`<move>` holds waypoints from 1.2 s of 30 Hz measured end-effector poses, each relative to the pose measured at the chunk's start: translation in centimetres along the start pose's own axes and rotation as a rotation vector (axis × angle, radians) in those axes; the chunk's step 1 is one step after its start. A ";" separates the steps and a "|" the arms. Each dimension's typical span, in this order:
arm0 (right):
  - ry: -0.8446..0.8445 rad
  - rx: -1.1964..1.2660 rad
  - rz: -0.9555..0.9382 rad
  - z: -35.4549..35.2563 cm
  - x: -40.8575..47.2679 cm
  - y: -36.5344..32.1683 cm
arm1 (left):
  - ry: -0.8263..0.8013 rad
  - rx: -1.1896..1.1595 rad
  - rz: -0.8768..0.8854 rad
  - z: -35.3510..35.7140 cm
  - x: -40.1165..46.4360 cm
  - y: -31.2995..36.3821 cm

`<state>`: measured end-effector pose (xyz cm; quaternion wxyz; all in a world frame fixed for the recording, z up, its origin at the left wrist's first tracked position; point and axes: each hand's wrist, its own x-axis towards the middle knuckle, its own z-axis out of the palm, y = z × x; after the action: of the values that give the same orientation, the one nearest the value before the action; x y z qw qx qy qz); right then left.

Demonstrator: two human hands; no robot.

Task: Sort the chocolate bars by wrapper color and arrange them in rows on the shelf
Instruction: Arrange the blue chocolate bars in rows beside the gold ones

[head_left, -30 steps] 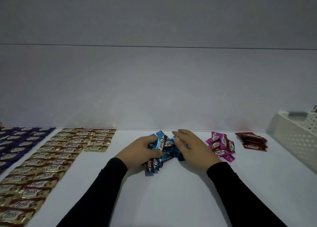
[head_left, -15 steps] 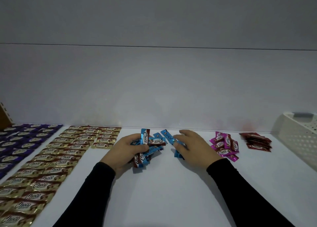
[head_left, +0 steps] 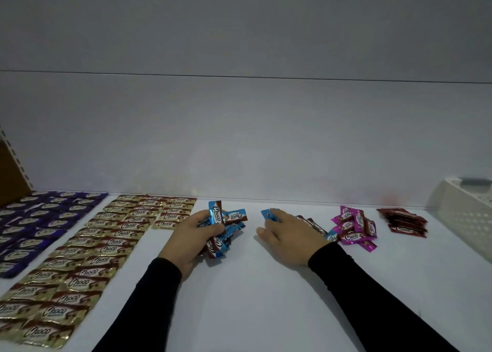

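Head view: left hand (head_left: 192,236) grips a bunch of blue-wrapped choco bars (head_left: 226,222), approx 6, on white shelf (head_left: 253,285). Right hand (head_left: 286,238) lies flat over 3–4 more blue bars (head_left: 267,215), fingers relaxed. Gold-wrapped bars (head_left: 106,245) in 3 rows, purple-wrapped bars (head_left: 34,218) far left, 1 pink-wrapped pile (head_left: 354,228), 1 dark red pile (head_left: 404,221).

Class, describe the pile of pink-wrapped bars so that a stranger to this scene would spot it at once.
Start at the white perforated basket on the shelf's right end. Moving left, pass the dark red stack; the pink pile comes next, just beyond the right hand. It alone is bright magenta and loosely heaped.
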<state>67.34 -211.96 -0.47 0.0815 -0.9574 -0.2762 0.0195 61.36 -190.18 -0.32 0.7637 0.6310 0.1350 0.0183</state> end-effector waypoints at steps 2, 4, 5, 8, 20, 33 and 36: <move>-0.005 -0.034 0.023 0.0 -0.3 -0.3 | -0.012 0.007 0.001 0.1 -0.2 -0.1; 0.001 -0.051 0.040 0.3 -0.5 -0.6 | -0.017 -0.001 0.004 0.2 -0.4 -0.2; 0.013 -0.041 0.054 0.5 -0.6 -0.6 | -0.017 -0.002 0.008 0.2 -0.6 -0.2; 0.136 0.001 0.053 0.5 -1.0 -0.8 | -0.053 -0.007 0.028 0.4 -0.9 -0.2; 0.334 1.260 0.182 0.1 0.4 -3.1 | -0.209 -0.025 0.050 2.0 -1.2 -0.3; 0.428 1.454 0.251 -0.8 0.7 -2.1 | -0.180 -0.063 0.032 2.0 -0.4 -0.4; 0.406 1.657 0.266 -1.8 0.6 -1.5 | -0.121 -0.084 0.059 1.7 -0.2 -0.3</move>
<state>67.18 -210.68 1.53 0.7984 -0.5986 -0.0385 0.0524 61.56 -191.88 -0.26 0.7954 0.6020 0.0693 0.0084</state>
